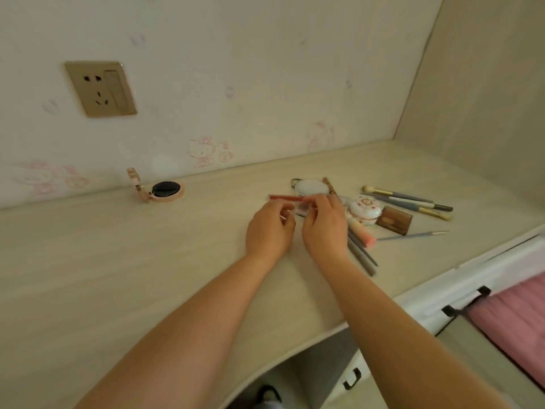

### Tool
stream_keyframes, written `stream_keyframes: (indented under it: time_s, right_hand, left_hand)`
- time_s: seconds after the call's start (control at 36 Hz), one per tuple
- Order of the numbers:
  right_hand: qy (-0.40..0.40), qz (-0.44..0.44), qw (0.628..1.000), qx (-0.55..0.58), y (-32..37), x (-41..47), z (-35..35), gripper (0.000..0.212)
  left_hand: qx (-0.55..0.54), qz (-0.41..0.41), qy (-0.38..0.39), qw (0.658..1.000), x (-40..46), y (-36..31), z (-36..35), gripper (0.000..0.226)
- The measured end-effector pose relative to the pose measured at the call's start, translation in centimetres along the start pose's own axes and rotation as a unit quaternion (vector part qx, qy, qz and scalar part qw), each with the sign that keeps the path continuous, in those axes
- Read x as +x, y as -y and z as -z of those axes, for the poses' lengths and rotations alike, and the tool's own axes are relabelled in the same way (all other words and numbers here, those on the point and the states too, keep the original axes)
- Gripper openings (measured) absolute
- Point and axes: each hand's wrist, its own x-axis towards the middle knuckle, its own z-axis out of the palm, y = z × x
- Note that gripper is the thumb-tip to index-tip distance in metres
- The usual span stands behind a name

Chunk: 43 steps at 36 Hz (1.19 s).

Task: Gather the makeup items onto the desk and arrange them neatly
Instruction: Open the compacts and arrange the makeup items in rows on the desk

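Observation:
Both my hands meet over a heap of makeup on the pale wooden desk (147,261). My left hand (269,228) and my right hand (324,225) have curled fingers that pinch small clear-and-red tubes; a red lip tube (284,198) sticks out to the left just beyond the fingertips. Behind the hands lies a white oval compact (312,187). To the right sit a round patterned compact (365,208), a brown palette (394,220), several brushes (413,202) and pencils (361,252). An open pink cushion compact (160,189) stands apart at the back left.
The wall with a socket (100,88) runs along the desk's back edge, and a side panel (477,98) closes the right end. Below the desk's right front edge are white drawers (442,290) with black handles and pink fabric (519,314).

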Motion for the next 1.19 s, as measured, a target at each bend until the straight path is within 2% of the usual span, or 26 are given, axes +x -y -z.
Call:
stream_keyframes:
  time_s: [0.25,0.36,0.53,0.67,0.78,0.89,1.0,1.08,1.19]
  right_hand:
    - [0.081,-0.004,0.983,-0.165,-3.3,3.8,0.4,0.039]
    - [0.097,-0.001,0.979,-0.176,-4.1,4.7,0.2,0.038]
    - [0.113,-0.009,0.971,-0.212,-5.2,5.8,0.1,0.032]
    - [0.128,-0.014,0.965,-0.227,-5.4,6.2,0.1,0.038]
    - [0.139,-0.020,0.962,-0.233,-5.2,6.0,0.0,0.038]
    - [0.147,-0.033,0.963,-0.225,-4.9,5.8,-0.1,0.037]
    - [0.159,-0.037,0.958,-0.235,-4.7,6.0,0.1,0.036]
    - [0.177,-0.045,0.953,-0.240,-4.7,6.0,0.2,0.036]
    - [0.175,-0.042,0.959,-0.217,-4.8,6.2,0.6,0.045]
  left_hand:
    - [0.114,-0.043,0.018,0.992,5.9,-0.6,-2.9,0.025]
    - [0.165,-0.041,0.058,0.984,8.2,-0.5,-4.4,0.034]
    - [0.186,-0.012,0.138,0.973,10.4,-1.3,-5.8,0.054]
    - [0.246,-0.024,0.168,0.954,11.2,-2.7,-5.9,0.044]
    - [0.225,-0.006,0.194,0.955,11.0,-3.1,-5.8,0.058]
    - [0.187,0.000,0.197,0.962,10.5,-3.3,-5.7,0.050]
    - [0.169,0.008,0.213,0.962,10.8,-3.4,-5.2,0.054]
    - [0.161,0.022,0.188,0.969,10.7,-3.0,-5.0,0.065]
    - [0.123,0.035,0.117,0.985,10.5,-2.5,-4.8,0.072]
